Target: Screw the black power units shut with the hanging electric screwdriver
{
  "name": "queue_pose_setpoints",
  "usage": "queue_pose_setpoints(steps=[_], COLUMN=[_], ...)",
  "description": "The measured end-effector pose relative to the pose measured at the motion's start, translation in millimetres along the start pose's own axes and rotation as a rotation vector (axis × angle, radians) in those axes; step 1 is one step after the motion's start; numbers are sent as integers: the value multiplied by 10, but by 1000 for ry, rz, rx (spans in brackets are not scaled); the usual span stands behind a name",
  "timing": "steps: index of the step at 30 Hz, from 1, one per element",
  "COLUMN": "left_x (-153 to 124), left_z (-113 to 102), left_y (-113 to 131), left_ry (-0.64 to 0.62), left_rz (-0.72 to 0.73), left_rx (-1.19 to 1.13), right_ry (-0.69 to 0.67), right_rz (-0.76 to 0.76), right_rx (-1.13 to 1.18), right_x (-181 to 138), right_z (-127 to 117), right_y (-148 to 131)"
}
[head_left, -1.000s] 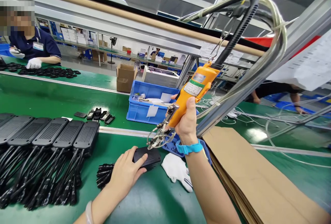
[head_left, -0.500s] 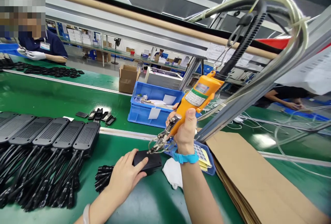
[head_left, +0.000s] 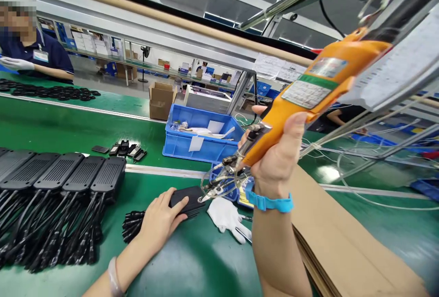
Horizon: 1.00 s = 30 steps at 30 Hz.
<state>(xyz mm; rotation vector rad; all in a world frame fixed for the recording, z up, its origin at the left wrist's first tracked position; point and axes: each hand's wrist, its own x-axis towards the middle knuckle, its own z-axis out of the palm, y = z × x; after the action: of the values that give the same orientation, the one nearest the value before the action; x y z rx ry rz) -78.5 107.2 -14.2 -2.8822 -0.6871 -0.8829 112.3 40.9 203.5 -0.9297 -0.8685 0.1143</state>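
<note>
So the big change here is the orange power driver (head_left: 305, 91). It's leaning over a lot further than it was a moment ago and looms way bigger in view, and its nose (head_left: 200, 200) has shifted along to the right-hand end of the black case (head_left: 192, 194). Half a second back it was nearer the middle of the top. Looks to me like the work has moved to a different spot on the same case, though I can't tell if the tip is really touching or just over it.

Right hand (head_left: 279, 160) is wrapped tight around the driver's body. Left hand (head_left: 159, 214) hasn't really budged: it's draped over the left part of the case with the thumb across the top, pinning it to the green desk (head_left: 192, 265). Good sign imo, since a driver leaning that much could easily nudge a loose case or slip off the end.

The case sits between the bundle of black connectors (head_left: 132, 225) and the white glove (head_left: 222, 217). The row of similar cases (head_left: 66, 173) off to the left looks unchanged.
</note>
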Motion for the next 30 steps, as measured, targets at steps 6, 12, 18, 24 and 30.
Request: queue_pose_setpoints(steps=[6, 12, 18, 24, 30], left_x=[7, 9, -3, 0, 12], left_z=[-4, -19, -8, 2, -30], left_y=[2, 27, 29, 34, 13], left_ry=[-3, 6, 0, 5, -40], left_rz=[5, 21, 10, -4, -25], left_rx=[8, 9, 2, -9, -57], right_ry=[-48, -56, -66, -37, -5], right_rz=[134, 159, 185, 172, 114], right_rx=[29, -26, -73, 5, 7], right_x=[-216, -336, -446, -552, -441], right_z=[-49, -87, -116, -118, 26], right_y=[341, 482, 518, 513, 252])
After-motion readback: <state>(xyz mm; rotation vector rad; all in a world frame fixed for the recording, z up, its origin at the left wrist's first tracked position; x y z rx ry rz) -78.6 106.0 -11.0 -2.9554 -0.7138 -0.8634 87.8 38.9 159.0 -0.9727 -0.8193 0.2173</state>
